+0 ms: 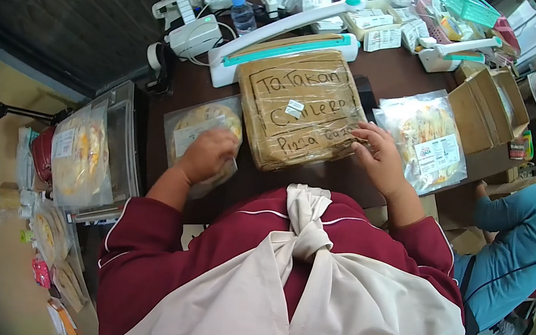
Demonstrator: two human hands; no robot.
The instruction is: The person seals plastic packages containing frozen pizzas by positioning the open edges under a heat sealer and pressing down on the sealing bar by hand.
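Brown cardboard, hand-lettered and sealed under clear film, forms the box (309, 124) on the counter (177, 100); its contents are hidden. Left of the box lies a clear bag (199, 116) holding a round, pizza-like item. The left hand (209, 156) rests on that bag with curled fingers; whether its grip pinches anything cannot be told. The right hand (380, 158) has a loose, partly open grip at the box's right edge. Right of the box, another bag (421, 126) holds a topped, labelled round, near an open carton (474, 109).
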